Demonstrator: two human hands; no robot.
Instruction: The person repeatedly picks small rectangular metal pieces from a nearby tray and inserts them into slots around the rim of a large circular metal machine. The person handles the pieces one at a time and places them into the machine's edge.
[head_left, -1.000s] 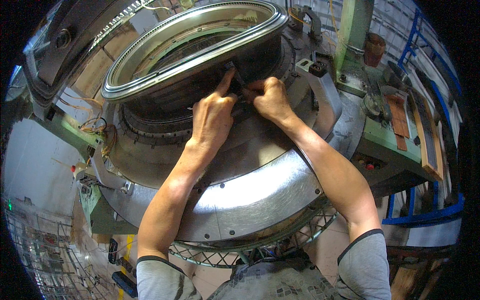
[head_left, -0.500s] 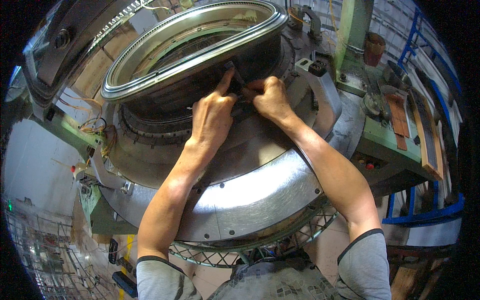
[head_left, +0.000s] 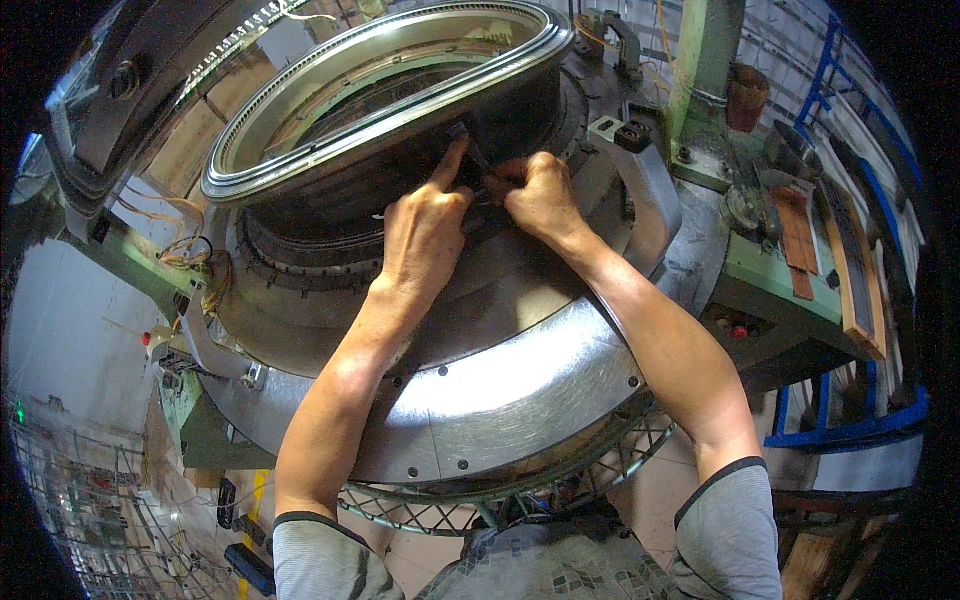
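Note:
A large round machine carries a dark upright cylinder wall [head_left: 340, 205] under a shiny grooved metal ring [head_left: 420, 110]. Against that wall points my left hand [head_left: 425, 235], its index finger stretched out to a small flat grey piece [head_left: 458, 130]. The hand's other fingers curl under, and what they may hold is hidden. Close to its right, my right hand [head_left: 543, 200] is closed in a pinch on a thin dark metal strip [head_left: 479, 157], which slants up towards the left fingertip. The strip's lower end is hidden by the fingers.
A polished metal rim [head_left: 500, 400] curves beneath my forearms. Angled metal brackets [head_left: 650, 190] stand at its right and left. Farther right, a green bench [head_left: 760, 275] bears a reddish-brown block [head_left: 797, 235] beside a green post [head_left: 705, 90]. Loose wires [head_left: 190, 245] hang at left.

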